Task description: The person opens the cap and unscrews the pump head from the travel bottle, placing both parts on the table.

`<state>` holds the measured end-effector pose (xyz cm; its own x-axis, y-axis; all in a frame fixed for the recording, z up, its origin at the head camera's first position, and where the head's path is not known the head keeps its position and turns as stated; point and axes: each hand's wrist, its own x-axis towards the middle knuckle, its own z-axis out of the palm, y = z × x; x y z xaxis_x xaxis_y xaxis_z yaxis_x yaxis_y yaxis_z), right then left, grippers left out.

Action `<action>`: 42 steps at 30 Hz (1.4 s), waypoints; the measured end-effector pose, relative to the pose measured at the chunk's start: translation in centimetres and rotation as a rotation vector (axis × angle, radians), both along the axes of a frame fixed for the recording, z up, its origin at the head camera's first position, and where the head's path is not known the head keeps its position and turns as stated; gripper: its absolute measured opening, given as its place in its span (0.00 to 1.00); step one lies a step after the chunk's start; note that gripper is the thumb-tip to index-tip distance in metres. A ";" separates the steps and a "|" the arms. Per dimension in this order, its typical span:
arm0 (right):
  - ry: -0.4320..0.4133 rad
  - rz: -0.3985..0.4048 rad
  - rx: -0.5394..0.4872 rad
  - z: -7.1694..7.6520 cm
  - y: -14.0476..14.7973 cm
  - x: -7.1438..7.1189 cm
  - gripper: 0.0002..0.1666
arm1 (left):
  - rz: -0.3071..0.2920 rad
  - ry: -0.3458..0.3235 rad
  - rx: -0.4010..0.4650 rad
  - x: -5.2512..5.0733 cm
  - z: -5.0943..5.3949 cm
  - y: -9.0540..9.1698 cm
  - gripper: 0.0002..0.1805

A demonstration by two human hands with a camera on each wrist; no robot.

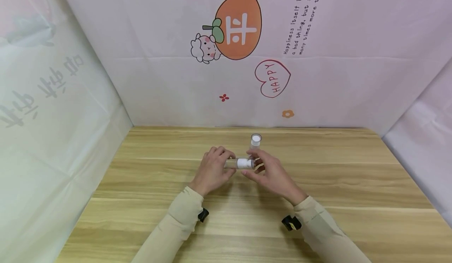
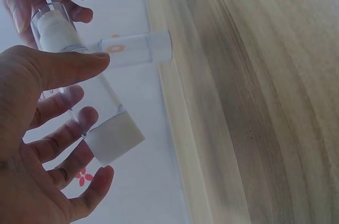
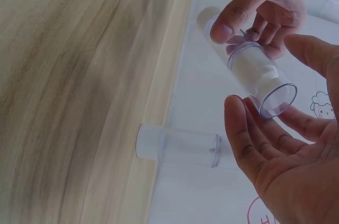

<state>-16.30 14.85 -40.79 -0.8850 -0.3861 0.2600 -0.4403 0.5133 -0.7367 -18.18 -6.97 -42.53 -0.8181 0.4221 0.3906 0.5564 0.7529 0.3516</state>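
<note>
Wood table [image 1: 247, 235]; back wall [image 1: 159, 90], left wall [image 1: 84, 110] and right wall [image 1: 427, 145], pale sheeting.
Clock positions from the head view's centre. Table: at 6, light brown, streaked grain, far edge against back wall. Back wall: white tinged pink, horizontal crease; prints as follows. Fruit [image 1: 238, 25]: at 12, orange, white character. Lamb [image 1: 205, 50]: between 11 and 12, beside fruit. Text [image 1: 300, 19]: at 1, black, English, slanting. Heart [image 1: 272, 78]: between 1 and 2, red outline, lettered "HAPPY". Red flower [image 1: 224, 97]: at 12, below fruit. Orange flower [image 1: 287, 114]: at 3. Left wall: between 9 and 10, creased, faint grey characters [image 1: 52, 82]. Right wall: at 3, creased. Light: soft, diffuse.
</note>
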 end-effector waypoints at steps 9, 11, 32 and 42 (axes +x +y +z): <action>0.034 0.004 -0.016 -0.2 0.1 0.0 0.24 | -0.010 0.027 0.009 0.3 0.0 0.1 0.18; 0.044 0.000 -0.032 -0.2 0.1 0.0 0.21 | -0.011 0.032 0.008 0.3 -0.1 0.2 0.18; 0.005 -0.058 -0.099 -0.2 0.1 -0.3 0.17 | -0.026 0.081 0.011 0.7 0.3 0.3 0.20; 0.022 -0.069 -0.109 -0.2 0.2 -0.2 0.17 | -0.036 0.072 -0.001 1.0 0.4 0.3 0.19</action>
<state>-16.54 15.01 -40.99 -0.9022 -0.2929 0.3165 -0.4232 0.4604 -0.7804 -17.17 -6.69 -42.08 -0.7719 0.4515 0.4475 0.6072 0.7322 0.3085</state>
